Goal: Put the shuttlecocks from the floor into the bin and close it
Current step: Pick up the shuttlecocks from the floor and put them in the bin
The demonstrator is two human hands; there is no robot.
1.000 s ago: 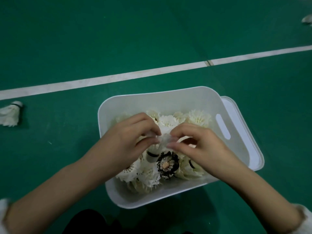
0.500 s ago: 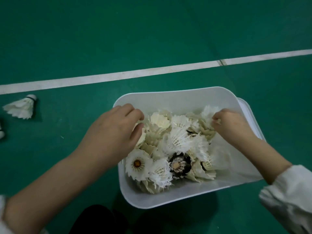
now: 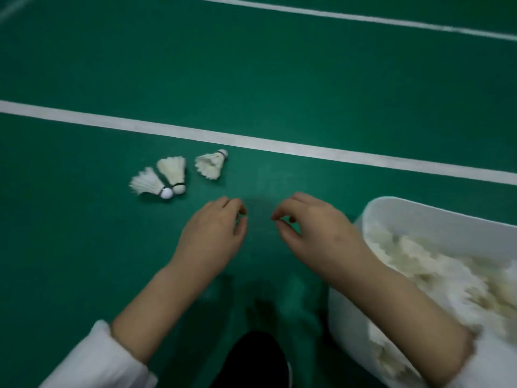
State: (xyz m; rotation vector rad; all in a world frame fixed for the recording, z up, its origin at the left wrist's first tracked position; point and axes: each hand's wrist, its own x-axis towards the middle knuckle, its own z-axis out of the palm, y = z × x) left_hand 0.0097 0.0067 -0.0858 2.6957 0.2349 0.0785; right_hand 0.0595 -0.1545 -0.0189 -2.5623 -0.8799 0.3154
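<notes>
Shuttlecocks, three of them, lie on the green floor, left of and beyond the hands and on the near side of a white line. The two on the left touch at their corks; the third lies just right of them, cork pointing away. More shuttlecocks, blurred, fill the white bin at the right. The left hand and right hand hover side by side over the floor, apart, fingers loosely curled with tips near the thumbs, holding nothing. The right forearm crosses the bin's near left corner.
</notes>
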